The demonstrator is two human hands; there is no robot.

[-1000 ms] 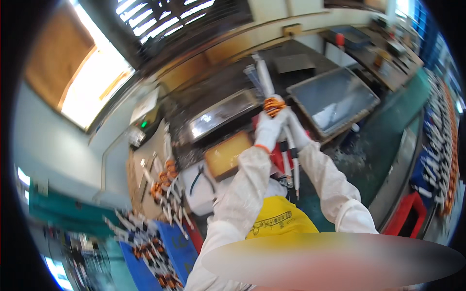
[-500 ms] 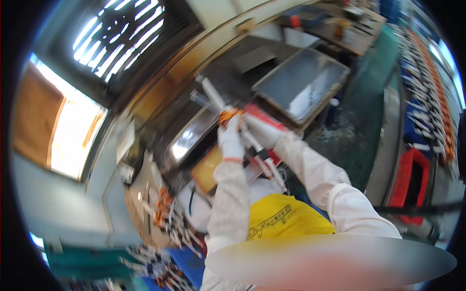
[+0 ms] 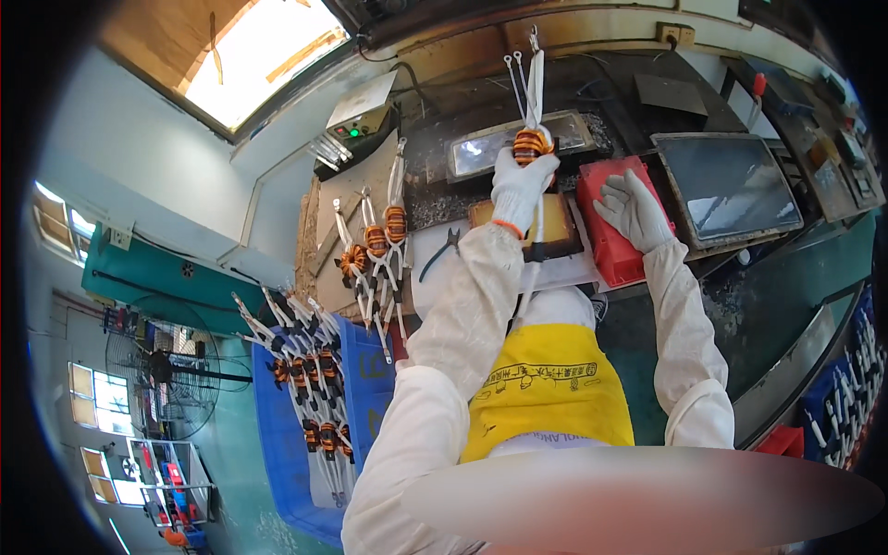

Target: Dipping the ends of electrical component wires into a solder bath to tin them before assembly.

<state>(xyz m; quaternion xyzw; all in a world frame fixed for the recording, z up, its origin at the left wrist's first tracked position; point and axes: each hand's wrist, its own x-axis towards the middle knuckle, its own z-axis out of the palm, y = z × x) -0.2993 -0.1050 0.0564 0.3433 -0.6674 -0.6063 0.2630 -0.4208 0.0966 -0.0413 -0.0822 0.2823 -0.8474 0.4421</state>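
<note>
My gloved left hand (image 3: pixel 520 190) is closed around a ring-shaped coil (image 3: pixel 534 144) wound with orange wire. White-sleeved leads with metal lugs point away from me at its far side, and another sleeved lead hangs toward my lap. The coil is above the near edge of a long, shiny metal-filled trough (image 3: pixel 470 155). My gloved right hand (image 3: pixel 635 213) holds nothing, its fingers apart, over a red plastic container (image 3: pixel 606 259). Just below my left hand is a small pan of amber material (image 3: pixel 558 228), partly hidden by the hanging lead.
Several similar coils (image 3: pixel 375 240) lie on a board at left, near pliers (image 3: pixel 440 252). A blue crate (image 3: pixel 282 462) holds more coils. Behind the board stands a control box (image 3: pixel 359 113) with a green light. A wide, dark-framed tray (image 3: pixel 731 185) stands at right.
The view has swung right and become sharper. My right hand, earlier close to the coil, is now apart from it over the red container. My left hand still holds the coil.
</note>
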